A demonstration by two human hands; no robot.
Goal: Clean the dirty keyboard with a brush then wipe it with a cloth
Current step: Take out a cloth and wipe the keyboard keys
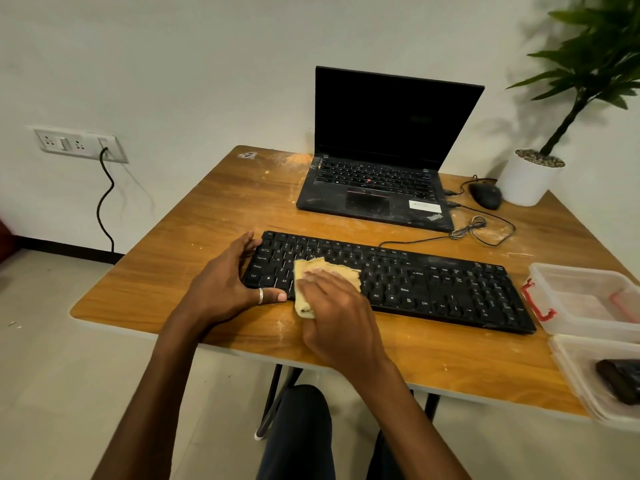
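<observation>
**Step in hand: wiping with the cloth**

The keyboard (433, 282) lies along the near part of the table (214, 209), in front of the open laptop (377, 188). The yellow cloth (332, 266) is folded into a pad and rests on the left-centre keys, with its near end hanging over the front edge of the keyboard.

The right hand (337, 306) is laid flat on the cloth. Its fingers are straight and held close together, and they press down instead of pinching the fabric. The left hand (225, 285) grips the left end of the keyboard. The thumb is set along the front edge and the fingers are curled round the far corner.

Recommended procedure:

1. The brace at the left end is to be kept, so that the board is not pushed across the table.
2. The cloth is to be drawn in straight passes along the key rows, toward the right end, which appears not yet covered.
3. Pressure is to be kept light and even, since keycaps are probably snagged by a bunched fold.
4. The pad is to be refolded to a clean face once it is loaded. Pale dust is visible on the table, and it is easily carried back onto the keys.
</observation>
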